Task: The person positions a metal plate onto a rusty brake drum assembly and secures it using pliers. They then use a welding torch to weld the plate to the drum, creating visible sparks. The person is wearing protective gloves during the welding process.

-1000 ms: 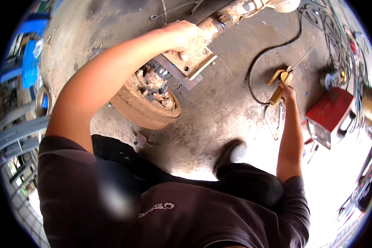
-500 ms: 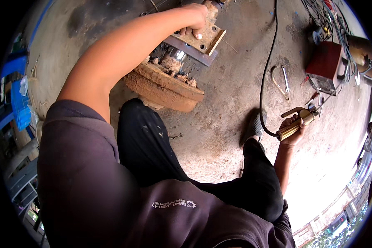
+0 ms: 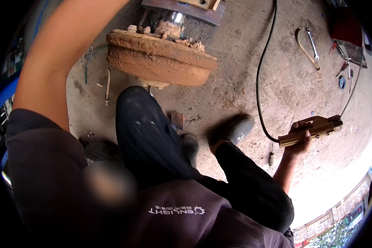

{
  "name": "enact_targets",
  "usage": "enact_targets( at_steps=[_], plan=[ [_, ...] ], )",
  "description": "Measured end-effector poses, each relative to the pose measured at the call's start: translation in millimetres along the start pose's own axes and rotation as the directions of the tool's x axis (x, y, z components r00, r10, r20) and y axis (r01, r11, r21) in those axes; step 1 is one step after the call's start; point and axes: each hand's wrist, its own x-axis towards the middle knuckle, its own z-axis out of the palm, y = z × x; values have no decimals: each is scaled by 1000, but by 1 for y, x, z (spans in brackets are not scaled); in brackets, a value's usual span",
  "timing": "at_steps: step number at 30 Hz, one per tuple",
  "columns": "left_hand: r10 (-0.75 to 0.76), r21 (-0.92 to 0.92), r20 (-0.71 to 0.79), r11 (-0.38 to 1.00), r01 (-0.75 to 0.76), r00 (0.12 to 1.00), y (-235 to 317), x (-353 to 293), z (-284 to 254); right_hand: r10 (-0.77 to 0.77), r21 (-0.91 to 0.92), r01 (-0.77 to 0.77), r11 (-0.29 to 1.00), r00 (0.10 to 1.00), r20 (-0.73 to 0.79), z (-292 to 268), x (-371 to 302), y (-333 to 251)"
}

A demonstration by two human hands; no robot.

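Observation:
My right hand (image 3: 298,145) is wrapped round a brass-coloured welding electrode holder (image 3: 318,130), low at the right. A thin rod (image 3: 353,93) runs up and away from the holder's far end. Out past the top edge reaches my left arm (image 3: 64,53), so its hand is hidden from view. Beneath that forearm, a rust-coated drum-like hub (image 3: 161,62) rests in front of my knee. A shiny shaft (image 3: 174,18) rises from the hub to a dark steel plate (image 3: 194,13). On that plate sits a lighter drilled bracket (image 3: 206,3), cut off by the frame.
A black cable (image 3: 259,78) trails from the holder across the concrete floor. Right of it lie a wrench (image 3: 313,44), a curved rod (image 3: 305,49) and a blue disc (image 3: 342,83). A red machine (image 3: 348,27) stands beyond. Near my feet are a screwdriver (image 3: 271,158) and a rusty metal piece (image 3: 177,120).
The view has shifted, with the hub now higher in it. My left hand, earlier at the bracket, has left the picture. The holder's lever now lies closer to its body.

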Motion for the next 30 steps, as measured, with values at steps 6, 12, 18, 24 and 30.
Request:
enact_targets(
  at_steps=[6, 12, 18, 24, 30],
  plan=[
    [-45, -25, -21, 999, 44, 999, -7, -7, -6, 80, 85, -146, 986, 846, 527, -17, 14, -8],
    [-58, -43, -26, 997, 56, 998, -3, -10, -7, 63, -543, 296, 785, 835, 547, 3, -13, 15],
    [-63, -34, -31, 998, 62, 998, -6, -15, -6, 105, -565, 824, 37, 559, 822, 25, 3, 5],
    [-44, -29, -24, 999, 44, 999, -3, -12, -6, 138, -427, 897, -109, 439, 888, 64, 15, 10],
    [-44, -32, -22, 999, 43, 999, -4, -11, -6, 99, -415, 899, -142, 430, 897, 93, 28, 22]
  ],
)
